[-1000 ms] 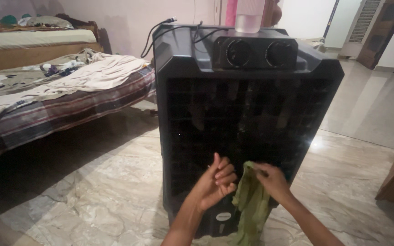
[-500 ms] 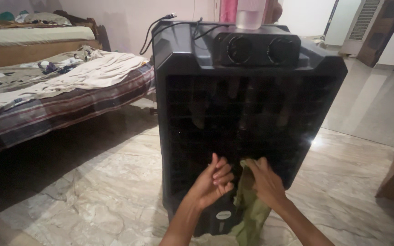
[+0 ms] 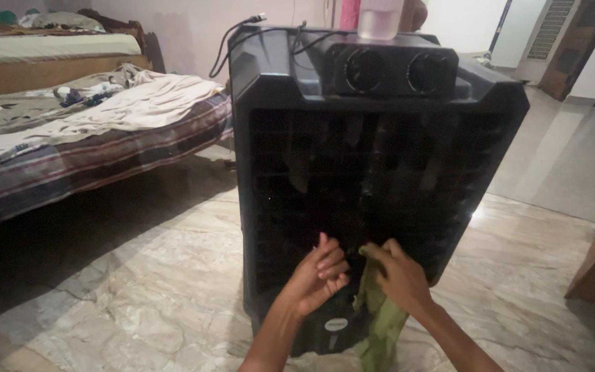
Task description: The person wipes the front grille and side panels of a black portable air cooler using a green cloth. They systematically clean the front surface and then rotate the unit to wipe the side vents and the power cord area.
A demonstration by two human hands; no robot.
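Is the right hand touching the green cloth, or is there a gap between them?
Touching. In the head view the right hand has its fingers closed around the top of the green cloth, which hangs down from it.

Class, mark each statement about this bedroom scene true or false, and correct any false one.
1. The right hand grips a green cloth against the tall black plastic air cooler. True.
2. The left hand holds a spray bottle. False: it holds nothing visible; its fingers are curled beside the cloth.
3. A clear plastic container stands on top of the cooler. True.
4. The cooler stands on a red carpet. False: it stands on a pale marble floor.
5. A bed with a striped cover lies left of the cooler. True.
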